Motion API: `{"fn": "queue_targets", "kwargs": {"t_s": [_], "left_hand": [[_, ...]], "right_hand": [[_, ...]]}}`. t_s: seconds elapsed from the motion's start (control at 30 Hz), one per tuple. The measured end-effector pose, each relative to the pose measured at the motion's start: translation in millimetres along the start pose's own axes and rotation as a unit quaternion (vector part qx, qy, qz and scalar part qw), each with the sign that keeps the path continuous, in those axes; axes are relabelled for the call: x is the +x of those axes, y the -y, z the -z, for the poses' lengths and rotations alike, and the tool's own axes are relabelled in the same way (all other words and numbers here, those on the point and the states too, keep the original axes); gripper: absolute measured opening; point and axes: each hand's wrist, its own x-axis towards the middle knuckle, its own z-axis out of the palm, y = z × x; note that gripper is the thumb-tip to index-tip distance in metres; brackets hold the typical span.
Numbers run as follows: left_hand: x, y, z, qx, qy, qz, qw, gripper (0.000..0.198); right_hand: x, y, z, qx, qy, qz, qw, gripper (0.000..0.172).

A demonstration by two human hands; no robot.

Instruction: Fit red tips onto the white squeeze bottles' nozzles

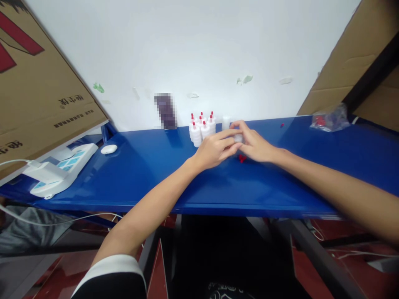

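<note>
Several white bottles with red pointed tips (205, 129) stand grouped near the back of the blue table, just behind my left hand (216, 148). My right hand (255, 144) meets my left over a whitish piece (238, 138), and the fingers of both hands close round it. Its shape is mostly hidden by the fingers. Behind the hands stands another white bottle (226, 122), with no red tip visible on it. Small red pieces (242, 158) lie on the table just below my right hand.
A white power strip (73, 164) with a plugged-in charger and a white oval case (109, 149) lie at the left. A clear bag with red pieces (331, 120) lies at the back right. Cardboard (40, 83) stands at the left, beside a white wall.
</note>
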Motion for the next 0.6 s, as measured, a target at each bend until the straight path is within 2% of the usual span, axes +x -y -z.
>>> {"fn": "queue_targets", "kwargs": {"t_s": [0.13, 0.27, 0.37, 0.47, 0.6], "left_hand": [[-1, 2, 0.6, -0.016, -0.014, 0.003, 1.000, 0.039], [-1, 3, -0.9, -0.016, -0.053, -0.011, 0.998, 0.039], [-1, 7, -1.1, -0.004, -0.072, 0.001, 0.997, 0.038], [-3, 12, -0.2, 0.008, -0.061, 0.017, 0.998, 0.037], [-5, 16, -0.4, 0.016, -0.021, 0.021, 0.999, 0.035]], "right_hand": [[-1, 4, 2, -0.006, 0.025, -0.014, 1.000, 0.041], [0, 11, 2, -0.002, 0.049, -0.016, 0.999, 0.035], [1, 17, 5, -0.042, 0.064, -0.041, 0.996, 0.041], [2, 19, 12, -0.087, 0.094, -0.062, 0.990, 0.048], [1, 16, 20, -0.084, 0.105, -0.060, 0.989, 0.048]]}}
